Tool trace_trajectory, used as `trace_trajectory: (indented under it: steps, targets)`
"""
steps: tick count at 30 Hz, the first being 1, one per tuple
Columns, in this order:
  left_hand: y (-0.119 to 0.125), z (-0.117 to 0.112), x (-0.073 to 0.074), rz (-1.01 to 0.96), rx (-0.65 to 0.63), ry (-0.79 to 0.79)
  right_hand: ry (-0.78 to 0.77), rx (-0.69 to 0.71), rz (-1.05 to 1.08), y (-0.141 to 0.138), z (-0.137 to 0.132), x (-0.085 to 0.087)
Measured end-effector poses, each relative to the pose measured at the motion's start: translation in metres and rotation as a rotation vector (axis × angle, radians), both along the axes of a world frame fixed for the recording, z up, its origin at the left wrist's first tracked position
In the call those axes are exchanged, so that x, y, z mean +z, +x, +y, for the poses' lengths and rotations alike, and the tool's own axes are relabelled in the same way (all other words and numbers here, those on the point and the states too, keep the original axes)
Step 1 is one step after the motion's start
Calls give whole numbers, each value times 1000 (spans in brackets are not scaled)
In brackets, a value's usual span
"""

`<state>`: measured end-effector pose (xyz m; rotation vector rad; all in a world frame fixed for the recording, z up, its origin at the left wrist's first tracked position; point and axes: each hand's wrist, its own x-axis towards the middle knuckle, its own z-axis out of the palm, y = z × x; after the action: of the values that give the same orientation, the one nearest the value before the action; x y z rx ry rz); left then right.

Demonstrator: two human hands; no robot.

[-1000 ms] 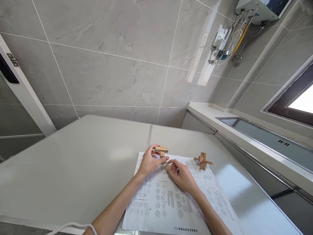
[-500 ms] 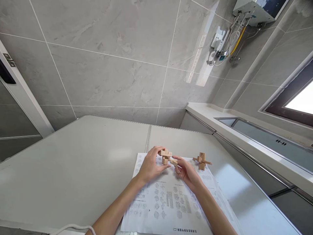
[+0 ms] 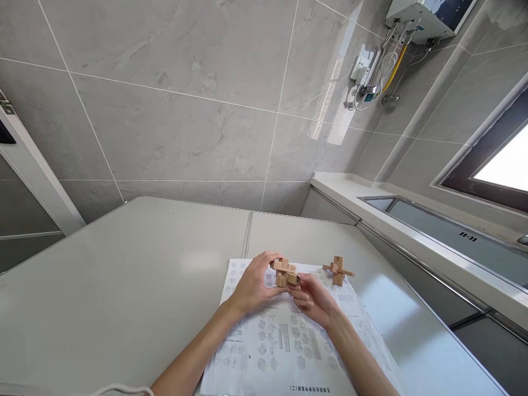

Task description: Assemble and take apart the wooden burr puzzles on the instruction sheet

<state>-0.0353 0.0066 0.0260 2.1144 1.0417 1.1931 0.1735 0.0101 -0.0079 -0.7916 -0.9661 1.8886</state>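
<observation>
My left hand [image 3: 256, 281] grips a wooden burr puzzle [image 3: 282, 270] built of interlocking notched blocks, thumb below and fingers above. From the right, my right hand [image 3: 312, 297] pinches a small wooden puzzle piece [image 3: 292, 278] against the puzzle's lower right side; whether it sits in a slot I cannot tell. Both hands are just above a printed instruction sheet [image 3: 284, 352] covered in small puzzle diagrams. A second cross-shaped wooden puzzle [image 3: 337, 269], with a dark mark on its upright block, stands at the sheet's upper right.
The sheet lies on a white table [image 3: 157, 286] with a seam down its middle. At the right runs a counter with a sink [image 3: 437, 225]. A tiled wall [image 3: 177, 126] rises behind the table. A white cable [image 3: 121, 388] curves at the lower left edge.
My right hand has brought the small piece, which was tilted and lower right of the puzzle, up against it. The view has shifted slightly.
</observation>
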Motion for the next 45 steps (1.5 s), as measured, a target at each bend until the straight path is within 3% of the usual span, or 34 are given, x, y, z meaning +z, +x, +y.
trace_trajectory:
  steps: [16,33,39,45]
  targets:
    - [-3,2,-6,-2,29,6,53,-106,1,-6,-1,-2]
    - [-4,0,-6,19,43,-27,23,-23,20,-7,-3,1]
    - [-2,-4,-7,36,69,87,68,13,160,-15,-5,-1]
    - [1,-7,-9,90,13,127,157,110,73,-19,-8,1]
